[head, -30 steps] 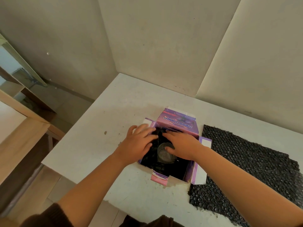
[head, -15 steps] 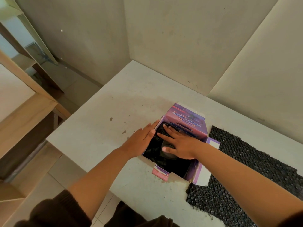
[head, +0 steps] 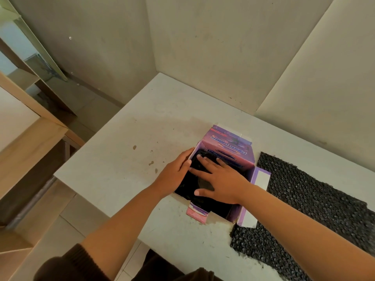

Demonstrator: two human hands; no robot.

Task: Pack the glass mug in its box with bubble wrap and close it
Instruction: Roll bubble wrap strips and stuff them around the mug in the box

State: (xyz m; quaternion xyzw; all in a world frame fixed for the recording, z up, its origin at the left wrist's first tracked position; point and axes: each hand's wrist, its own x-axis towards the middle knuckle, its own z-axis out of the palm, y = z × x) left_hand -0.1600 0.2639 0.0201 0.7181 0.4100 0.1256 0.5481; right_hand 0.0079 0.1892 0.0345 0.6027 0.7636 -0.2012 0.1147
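One purple box (head: 227, 153) sitting open on worktop (head: 125, 159); right hand (head: 221, 179) pressing flat, grip wide, on black bubble wrap inside; left hand (head: 176, 171) resting flat against box side, grip wide; one spare bubble wrap sheet (head: 314, 205) lying beside.

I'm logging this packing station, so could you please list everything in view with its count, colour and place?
box: one, purple, open, on the table's right half.
bubble wrap in the box: black, lining the inside.
mug: one, greyish glass, partly visible under the right hand.
bubble wrap sheet: one, black, flat, right of the box.
table: one, white, stained.
wooden furniture: light brown, left.
left hand: against the box's left wall.
right hand: flat over the box's contents.
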